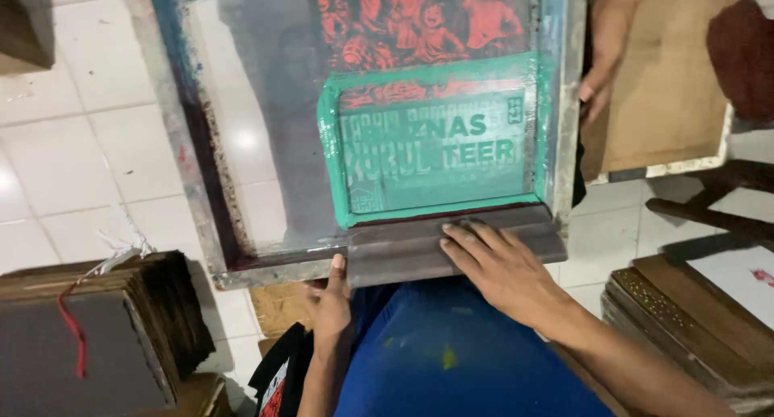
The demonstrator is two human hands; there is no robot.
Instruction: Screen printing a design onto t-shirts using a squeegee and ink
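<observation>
In the head view, a metal-framed printing screen [564,102] with grey mesh is seen tilted over a white tiled floor [72,167], its mesh carrying a red crowd picture near the far edge and a green-inked rectangular panel with lettering below it. A long dark grey squeegee [403,252] is laid along the near edge of the frame, just under the green panel. The right hand [500,268] is pressed flat on the right part of the squeegee, fingers spread and extended, palm down, nothing gripped. The left hand [330,300] is closed around the near edge of the frame beside the left end of the squeegee, thumb up on the rail. Another person's hand [601,70] is seen at the right edge of the frame, over a brown wooden board [669,86]. A stack of dark cardboard sheets [97,328] tied with red string lies at the lower left, and blue trousers [451,360] fill the bottom centre.
</observation>
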